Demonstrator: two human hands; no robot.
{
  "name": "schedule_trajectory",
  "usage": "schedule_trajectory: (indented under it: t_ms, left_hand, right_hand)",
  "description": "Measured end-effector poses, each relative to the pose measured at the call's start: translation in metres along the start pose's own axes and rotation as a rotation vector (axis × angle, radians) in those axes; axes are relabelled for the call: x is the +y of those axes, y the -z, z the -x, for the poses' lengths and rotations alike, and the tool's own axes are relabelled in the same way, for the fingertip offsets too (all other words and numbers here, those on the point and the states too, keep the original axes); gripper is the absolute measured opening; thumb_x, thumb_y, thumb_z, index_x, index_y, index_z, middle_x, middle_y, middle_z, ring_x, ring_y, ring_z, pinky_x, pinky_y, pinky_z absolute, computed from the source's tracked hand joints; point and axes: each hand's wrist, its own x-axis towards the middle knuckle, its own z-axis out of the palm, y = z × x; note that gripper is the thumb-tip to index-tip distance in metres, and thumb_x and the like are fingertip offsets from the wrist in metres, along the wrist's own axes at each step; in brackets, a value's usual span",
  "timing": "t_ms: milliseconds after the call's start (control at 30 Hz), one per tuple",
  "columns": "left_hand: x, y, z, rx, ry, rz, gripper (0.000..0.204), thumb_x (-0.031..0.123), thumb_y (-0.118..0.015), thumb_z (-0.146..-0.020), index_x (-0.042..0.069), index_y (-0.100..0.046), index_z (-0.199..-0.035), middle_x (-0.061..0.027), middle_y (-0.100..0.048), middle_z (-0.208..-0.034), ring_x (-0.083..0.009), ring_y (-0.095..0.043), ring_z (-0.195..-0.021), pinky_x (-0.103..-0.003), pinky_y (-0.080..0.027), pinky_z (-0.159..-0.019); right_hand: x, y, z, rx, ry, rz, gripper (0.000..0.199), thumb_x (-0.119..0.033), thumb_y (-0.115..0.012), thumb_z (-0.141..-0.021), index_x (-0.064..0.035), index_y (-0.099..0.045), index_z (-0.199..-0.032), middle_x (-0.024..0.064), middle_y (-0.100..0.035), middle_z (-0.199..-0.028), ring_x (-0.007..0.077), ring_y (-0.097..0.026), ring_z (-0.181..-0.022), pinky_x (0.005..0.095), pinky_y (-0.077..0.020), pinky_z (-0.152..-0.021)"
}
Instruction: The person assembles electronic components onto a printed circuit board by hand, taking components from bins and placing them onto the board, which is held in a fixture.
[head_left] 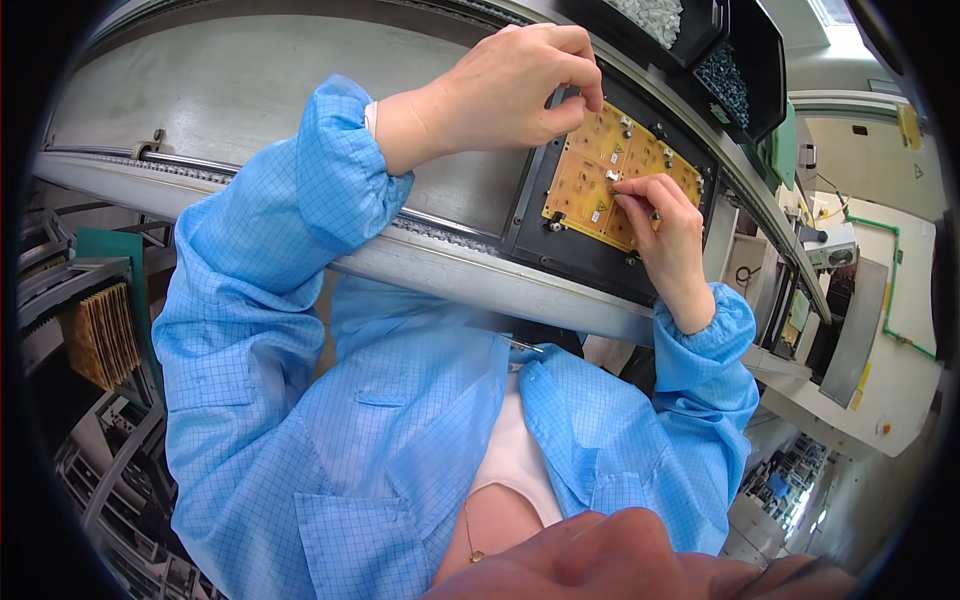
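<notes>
A yellow-brown circuit board panel [583,165] lies in a black carrier frame [527,205] on the conveyor. Small white and dark parts stand on it, among them a white connector-like part [612,176]. My right hand [668,225] is over the panel's near right portion. Its thumb and forefinger are pinched at the board surface, right beside that white part; whatever is between the fingertips is too small to name. Above the panel's far left corner hangs my left hand [530,85], fingers curled and thumb drawn toward the forefinger. Its fingers hide anything they hold.
Beyond the panel stand two black bins, one with white parts [655,18], the other with blue parts [724,80]. A metal rail [500,278] runs along the conveyor's near side. Brown boards [103,335] stand in a rack at left. A light-coloured machine [870,330] is at right.
</notes>
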Motion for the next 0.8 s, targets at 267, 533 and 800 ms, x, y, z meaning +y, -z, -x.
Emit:
schedule_trajectory:
  t_ms: [267, 533, 800]
  left_hand:
    - [-0.002, 0.001, 0.001, -0.002, 0.0, -0.015, 0.008, 0.009, -0.066, -0.085, 0.005, -0.071, -0.089, -0.0083, -0.063, -0.097, -0.026, -0.064, -0.093, -0.036, -0.053, -0.083]
    - [-0.003, 0.003, 0.002, 0.008, 0.01, -0.004, 0.008, 0.007, -0.064, -0.085, 0.006, -0.071, -0.089, -0.0086, -0.063, -0.097, -0.0268, -0.064, -0.093, -0.036, -0.053, -0.083]
    - [-0.006, -0.003, 0.013, 0.057, 0.061, 0.062, 0.009, 0.007, -0.063, -0.084, 0.007, -0.072, -0.088, -0.0076, -0.064, -0.093, -0.0261, -0.065, -0.088, -0.037, -0.053, -0.078]
  right_hand:
    - [-0.005, -0.001, -0.001, 0.009, 0.017, 0.114, 0.011, -0.001, -0.068, -0.088, 0.0002, -0.068, -0.099, 0.0116, -0.065, -0.089, 0.023, -0.066, -0.075, 0.0313, -0.0525, -0.067]
    - [-0.02, -0.003, -0.006, 0.064, 0.05, 0.26, 0.008, -0.003, -0.068, -0.088, 0.0001, -0.067, -0.095, 0.0144, -0.065, -0.087, 0.031, -0.065, -0.08, 0.0378, -0.053, -0.071]
    - [-0.021, -0.007, 0.003, 0.087, 0.074, 0.255, 0.008, -0.002, -0.07, -0.085, 0.0003, -0.066, -0.091, 0.0145, -0.065, -0.086, 0.0329, -0.065, -0.082, 0.0391, -0.0526, -0.073]
